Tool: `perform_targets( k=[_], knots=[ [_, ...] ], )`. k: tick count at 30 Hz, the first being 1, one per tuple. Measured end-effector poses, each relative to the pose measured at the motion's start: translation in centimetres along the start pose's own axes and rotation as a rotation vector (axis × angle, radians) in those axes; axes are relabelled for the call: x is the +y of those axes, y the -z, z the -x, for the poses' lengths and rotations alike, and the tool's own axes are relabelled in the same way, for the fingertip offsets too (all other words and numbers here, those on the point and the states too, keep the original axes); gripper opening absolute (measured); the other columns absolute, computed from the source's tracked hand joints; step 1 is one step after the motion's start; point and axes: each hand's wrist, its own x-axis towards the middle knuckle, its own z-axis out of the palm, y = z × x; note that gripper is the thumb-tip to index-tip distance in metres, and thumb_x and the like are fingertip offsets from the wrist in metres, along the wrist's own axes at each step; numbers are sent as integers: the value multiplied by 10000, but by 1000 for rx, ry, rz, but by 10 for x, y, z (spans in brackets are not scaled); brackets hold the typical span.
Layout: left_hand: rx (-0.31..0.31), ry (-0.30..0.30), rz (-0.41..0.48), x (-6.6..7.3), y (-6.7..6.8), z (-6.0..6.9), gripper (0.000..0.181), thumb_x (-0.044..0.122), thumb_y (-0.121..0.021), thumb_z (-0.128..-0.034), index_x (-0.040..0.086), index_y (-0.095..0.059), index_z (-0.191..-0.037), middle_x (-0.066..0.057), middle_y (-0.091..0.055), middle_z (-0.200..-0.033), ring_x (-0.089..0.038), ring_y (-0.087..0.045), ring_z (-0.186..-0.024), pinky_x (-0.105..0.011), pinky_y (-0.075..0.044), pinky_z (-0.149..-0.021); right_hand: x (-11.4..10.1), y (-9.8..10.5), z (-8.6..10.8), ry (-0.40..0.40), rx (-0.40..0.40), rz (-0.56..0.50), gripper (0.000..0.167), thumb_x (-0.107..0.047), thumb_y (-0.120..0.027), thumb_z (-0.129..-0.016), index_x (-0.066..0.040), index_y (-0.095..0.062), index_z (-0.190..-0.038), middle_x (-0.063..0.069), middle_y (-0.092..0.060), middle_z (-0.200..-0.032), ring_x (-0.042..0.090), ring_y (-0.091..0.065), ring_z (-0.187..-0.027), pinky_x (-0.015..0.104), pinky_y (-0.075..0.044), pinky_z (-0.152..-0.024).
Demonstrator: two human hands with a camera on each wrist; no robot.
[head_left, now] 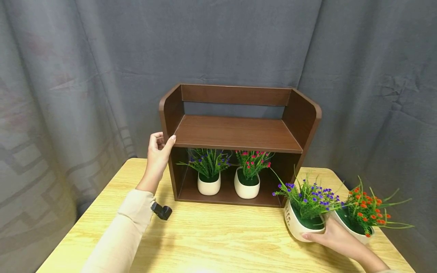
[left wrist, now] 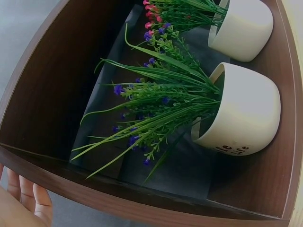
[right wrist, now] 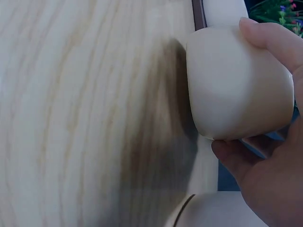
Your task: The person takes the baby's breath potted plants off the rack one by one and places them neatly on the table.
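Note:
My left hand (head_left: pixel 158 155) grips the left side of a dark brown two-tier shelf (head_left: pixel 235 132), thumb in front and fingers on the outer side. In the left wrist view, part of the left hand (left wrist: pixel 28 203) shows beside the shelf's side panel. My right hand (head_left: pixel 338 237) holds a white potted plant with purple flowers (head_left: pixel 302 227), its thumb across the pot's front. The right wrist view shows the held pot (right wrist: pixel 241 85) above the table, its shadow underneath. A white potted plant with orange flowers (head_left: pixel 356 229) stands just right of this hand, partly hidden.
In the shelf's lower tier stand a purple-flowered potted plant (head_left: pixel 209 184) and a pink-flowered one (head_left: pixel 247 185). The shelf stands on a light wooden table (head_left: pixel 211 239). Grey curtains (head_left: pixel 235 41) hang behind. A small black device (head_left: pixel 162 211) sits at the left wrist.

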Motion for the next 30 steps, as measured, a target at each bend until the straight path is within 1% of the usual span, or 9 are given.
perform_targets(
  k=[2,4,6,8,11,16,24,27,30],
  knots=[
    [0,1,-3,0,0,0,372,256,-687,-959,60,-479,-1198,-17,-463,-1014,-128,-425,-894,-265,-362,-775,2,-1,0,9,-11,-23,1188,-236,-886,-759,-29,-60,-1588,376,-246,-1517,139,-212,-1411,-15,-122,-947],
    [-1,2,-5,0,0,0,371,258,-687,-959,63,-480,-1196,-17,-462,-1015,-128,-424,-897,-267,-361,-777,3,-2,0,12,-21,-55,1165,-222,-879,-769,-15,-72,-1583,360,-255,-1522,-56,-188,-1353,-9,-145,-952],
    [-2,2,-7,0,-1,0,368,259,-687,-959,66,-482,-1196,-16,-460,-1017,-127,-423,-902,-266,-360,-782,4,-2,1,0,-32,-68,1128,-226,-874,-776,11,-110,-1570,346,-308,-1504,-160,-225,-1263,6,-183,-950],
    [0,5,-11,-1,0,0,363,259,-688,-957,72,-483,-1191,-12,-451,-1021,-122,-418,-911,-265,-359,-788,5,-3,1,-10,-35,-62,1097,-241,-877,-773,43,-157,-1549,342,-373,-1468,-167,-278,-1222,15,-215,-938],
    [6,12,-17,-2,0,0,356,259,-687,-957,79,-483,-1186,-7,-439,-1027,-117,-412,-921,-265,-356,-793,6,-3,0,-17,-43,-58,1072,-257,-885,-764,63,-202,-1527,328,-436,-1431,-125,-355,-1198,22,-245,-926],
    [4,10,-15,-3,0,-1,354,263,-688,-957,77,-490,-1184,-11,-460,-1025,-119,-423,-909,-262,-362,-789,8,-4,0,-19,-35,-39,1032,-267,-898,-745,75,-275,-1493,301,-502,-1382,-66,-432,-1171,35,-274,-921],
    [12,6,-1,-1,-1,0,331,241,-695,-952,99,-495,-1174,0,-464,-1018,-120,-423,-899,-264,-361,-777,9,-4,1,-54,-47,-72,1023,-258,-880,-775,68,-243,-1506,301,-464,-1420,-127,-373,-1183,33,-265,-914],
    [15,-1,-1,0,-1,0,329,231,-696,-950,95,-498,-1175,-1,-474,-1014,-123,-427,-890,-266,-359,-774,9,-5,2,-44,-41,-95,1041,-228,-878,-775,64,-210,-1518,307,-427,-1444,-163,-336,-1187,26,-249,-921],
    [19,-9,4,0,-2,1,324,212,-697,-949,86,-502,-1175,2,-480,-1006,-124,-429,-884,-264,-355,-778,10,-4,4,-48,-63,-125,1059,-197,-865,-789,60,-160,-1537,312,-358,-1489,-191,-283,-1206,22,-232,-931]
  ],
)
